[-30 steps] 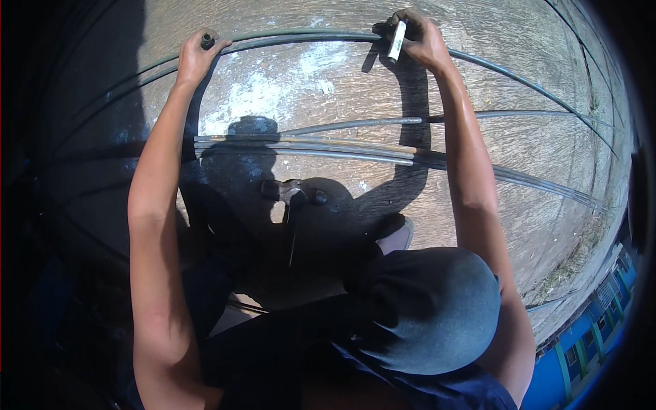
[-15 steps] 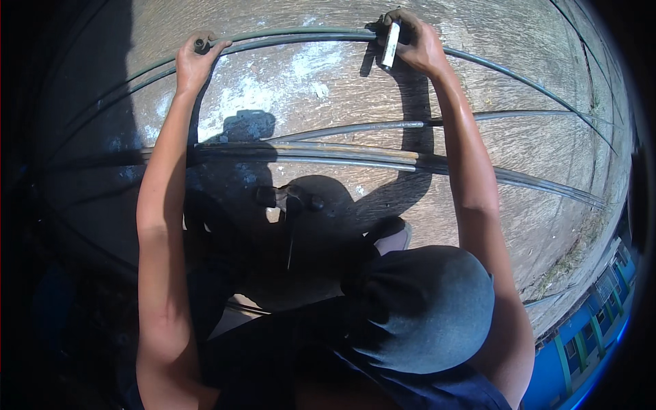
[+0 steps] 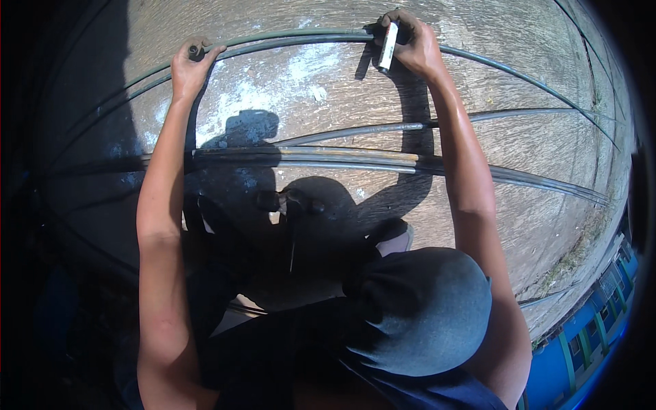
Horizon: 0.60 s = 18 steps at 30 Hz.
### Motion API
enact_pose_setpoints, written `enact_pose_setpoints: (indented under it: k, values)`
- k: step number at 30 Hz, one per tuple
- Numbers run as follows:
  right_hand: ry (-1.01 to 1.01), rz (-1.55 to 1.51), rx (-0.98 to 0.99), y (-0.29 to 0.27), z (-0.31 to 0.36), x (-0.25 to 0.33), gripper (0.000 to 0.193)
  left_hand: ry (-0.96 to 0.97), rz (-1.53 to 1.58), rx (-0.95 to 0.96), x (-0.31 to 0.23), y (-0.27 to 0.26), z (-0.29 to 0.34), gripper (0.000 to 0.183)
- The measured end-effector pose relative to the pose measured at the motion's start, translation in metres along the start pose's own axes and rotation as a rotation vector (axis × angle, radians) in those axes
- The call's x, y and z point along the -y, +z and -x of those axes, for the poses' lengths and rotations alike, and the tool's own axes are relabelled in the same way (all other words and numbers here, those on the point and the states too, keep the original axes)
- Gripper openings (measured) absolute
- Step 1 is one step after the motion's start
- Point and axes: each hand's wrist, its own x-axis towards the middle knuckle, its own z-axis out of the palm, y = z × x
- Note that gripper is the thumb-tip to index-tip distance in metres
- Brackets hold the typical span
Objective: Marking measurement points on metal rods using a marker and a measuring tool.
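Note:
A long thin steel bar [image 3: 301, 37] curves across the far side of the wooden boards [image 3: 328, 96]. My left hand [image 3: 190, 65] is closed around the bar's left part. My right hand [image 3: 410, 44] rests on the same bar further right and holds a short white stick [image 3: 387, 46], like a marker or chalk, upright against the bar. Both arms are stretched forward. My bent knee in dark cloth [image 3: 424, 307] fills the lower middle.
More steel bars [image 3: 342, 158] lie bundled across the boards between my arms, with a single bar [image 3: 383, 128] above them. My shadow falls over them. A blue structure [image 3: 588, 328] shows at the lower right edge. The left side is in deep shade.
My left hand has slid a little to the right and lower along the bar. The right hand and white stick stay nearly in place on the bar.

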Motion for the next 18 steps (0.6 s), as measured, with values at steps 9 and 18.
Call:
enact_pose_setpoints:
  k: [9,18]
  values:
    - [-0.068,0.21,-0.007,-0.006,0.002,-0.01,0.029,0.113,-0.165,0.111,0.004,-0.005,0.003,0.041]
    - [-0.078,0.254,0.039,-0.008,-0.01,0.001,0.028,0.254,-0.177,0.056,0.004,-0.011,0.002,0.052]
